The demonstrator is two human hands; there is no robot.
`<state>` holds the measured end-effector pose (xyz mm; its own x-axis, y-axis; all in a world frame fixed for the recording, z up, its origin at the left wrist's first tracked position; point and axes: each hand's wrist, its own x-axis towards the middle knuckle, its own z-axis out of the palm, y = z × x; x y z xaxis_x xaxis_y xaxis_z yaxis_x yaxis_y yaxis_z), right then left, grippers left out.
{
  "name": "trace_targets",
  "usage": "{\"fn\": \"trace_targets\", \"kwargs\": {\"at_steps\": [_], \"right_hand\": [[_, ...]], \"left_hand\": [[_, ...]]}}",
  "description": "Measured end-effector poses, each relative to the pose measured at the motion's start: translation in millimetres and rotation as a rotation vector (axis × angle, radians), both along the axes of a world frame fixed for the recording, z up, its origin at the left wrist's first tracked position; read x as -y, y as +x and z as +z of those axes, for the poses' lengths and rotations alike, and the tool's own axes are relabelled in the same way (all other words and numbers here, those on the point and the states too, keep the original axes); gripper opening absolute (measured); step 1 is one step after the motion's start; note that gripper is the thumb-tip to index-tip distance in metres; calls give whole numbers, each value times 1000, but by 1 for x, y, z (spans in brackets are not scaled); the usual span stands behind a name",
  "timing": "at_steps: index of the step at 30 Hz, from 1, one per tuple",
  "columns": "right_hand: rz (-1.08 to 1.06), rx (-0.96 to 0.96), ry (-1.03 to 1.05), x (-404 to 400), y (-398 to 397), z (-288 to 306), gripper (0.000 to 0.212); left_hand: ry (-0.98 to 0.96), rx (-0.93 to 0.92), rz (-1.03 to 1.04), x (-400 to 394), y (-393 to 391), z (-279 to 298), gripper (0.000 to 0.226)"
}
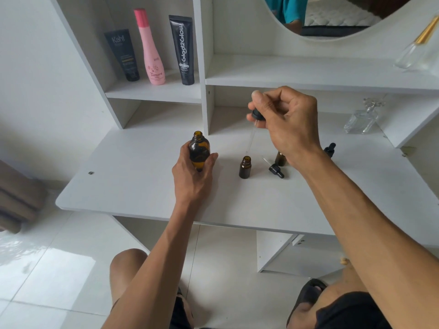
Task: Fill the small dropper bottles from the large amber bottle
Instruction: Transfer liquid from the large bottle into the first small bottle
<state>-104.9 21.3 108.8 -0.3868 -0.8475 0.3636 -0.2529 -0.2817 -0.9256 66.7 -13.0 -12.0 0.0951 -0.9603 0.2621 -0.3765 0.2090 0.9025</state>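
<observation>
- Bare knees and dark shorts fill the bottom edge, above a pale tiled floor.
- Both forearms reach forward over the white worktop of a vanity unit.
- Of the two hands, the left hand is wrapped around the large amber bottle, which stands uncapped and roughly upright near the worktop's middle, its open neck pointing up.
- Right hand is raised above the worktop, thumb and fingers pinching the black cap of a dropper; its glass pipette hangs down with the tip just above the mouth of a small dropper bottle.
- That small bottle stands open on the worktop, to the right of the large one and apart from it.
- Just beside it on the right, a loose dropper cap lies on its side.
- Behind that cap, a second small amber bottle stands partly hidden by the right wrist, and another black dropper top shows past the wrist.
- On the upper left shelf stand a dark tube, a pink bottle and a black tube.
- Clear glass bottles sit at the right.
</observation>
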Motion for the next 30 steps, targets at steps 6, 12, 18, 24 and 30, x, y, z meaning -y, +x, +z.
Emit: {"fn": "trace_targets", "kwargs": {"at_steps": [6, 12, 18, 24, 30], "right_hand": [[35, 49, -62, 12, 11, 22, 16], [109, 45, -109, 31, 42, 37, 15], [158, -36, -107, 45, 66, 38, 18], [182, -36, -110, 52, 74, 30, 17], [186, -62, -104, 54, 76, 26, 18]], "left_hand": [[6, -14, -5, 0, 0, 0, 40], [6, -23, -14, -1, 0, 0, 38], [8, -38, -20, -1, 1, 1, 37], [4, -49, -25, -2, 1, 1, 38], [13, -55, -32, -2, 1, 1, 37]]}}
